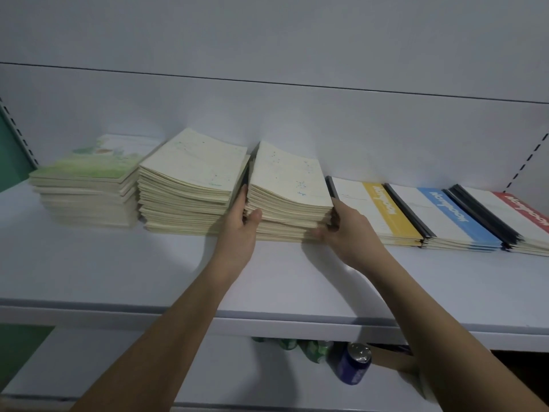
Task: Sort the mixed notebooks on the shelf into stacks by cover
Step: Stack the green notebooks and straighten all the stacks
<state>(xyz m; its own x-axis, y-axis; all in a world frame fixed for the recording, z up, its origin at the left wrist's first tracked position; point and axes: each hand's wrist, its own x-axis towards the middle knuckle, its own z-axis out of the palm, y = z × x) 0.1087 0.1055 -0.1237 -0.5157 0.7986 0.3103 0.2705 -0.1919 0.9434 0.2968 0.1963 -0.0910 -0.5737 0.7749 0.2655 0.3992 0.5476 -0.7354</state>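
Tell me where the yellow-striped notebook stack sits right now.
In the head view the yellow-striped stack lies right of centre on the shelf, between the held cream stack and the blue-striped stack.

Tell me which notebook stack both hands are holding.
The right-hand cream stack, third from the left. The left hand and right hand grip its two sides; the other cream stack beside it is untouched.

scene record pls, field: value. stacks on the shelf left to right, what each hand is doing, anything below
shelf: white shelf, six stacks in a row
stack 1: green-cover stack, far left
stack 2: left cream stack
stack 3: right cream stack, held
stack 4: yellow-band stack
stack 5: blue-band stack
stack 6: red-band stack, cut off by frame edge
left hand: grips right cream stack's left side
right hand: grips its right side
below: blue can, green cans
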